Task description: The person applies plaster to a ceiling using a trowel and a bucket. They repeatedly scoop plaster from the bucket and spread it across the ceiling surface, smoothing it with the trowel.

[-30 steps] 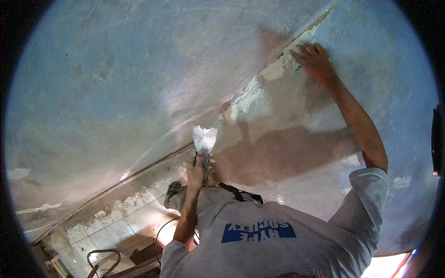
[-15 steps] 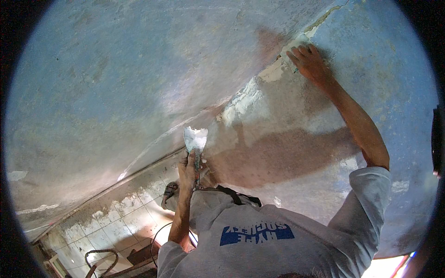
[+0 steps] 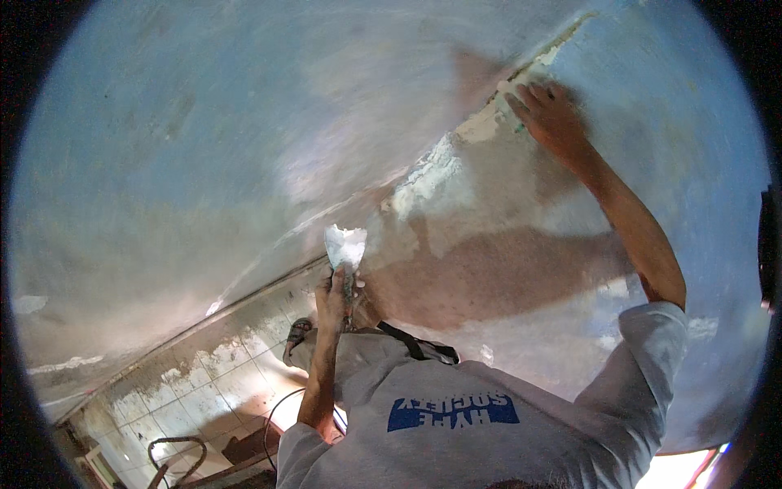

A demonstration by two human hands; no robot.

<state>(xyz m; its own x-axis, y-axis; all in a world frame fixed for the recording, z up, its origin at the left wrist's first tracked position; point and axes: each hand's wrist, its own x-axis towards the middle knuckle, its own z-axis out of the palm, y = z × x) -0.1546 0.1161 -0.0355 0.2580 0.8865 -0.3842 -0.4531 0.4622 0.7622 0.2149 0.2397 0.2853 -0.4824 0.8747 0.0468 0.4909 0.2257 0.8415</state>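
White paste (image 3: 349, 236) coats the blade of a putty knife (image 3: 343, 262), its handle clasped in the curled fingers of the person's left hand (image 3: 328, 297), near the lower end of the seam (image 3: 558, 42) where two painted surfaces meet. The right hand (image 3: 555, 116) is just right of the seam's upper stretch, its fingers bent and slightly apart against the wall (image 3: 692, 163); a bit of something green (image 3: 520, 127) shows beside them (whether they grip it, one cannot tell). Pale filler (image 3: 432, 173) is smeared along the seam's right side, between the hands. Farther out, a brown shadow (image 3: 497, 273) falls to the seam's lower right. Below the seam's lower end lie stained white tiles (image 3: 193, 407) and a dark sandal (image 3: 298, 329); the person's grey shirt (image 3: 472, 460) fills the space below the seam, bearing a blue print (image 3: 452, 417).
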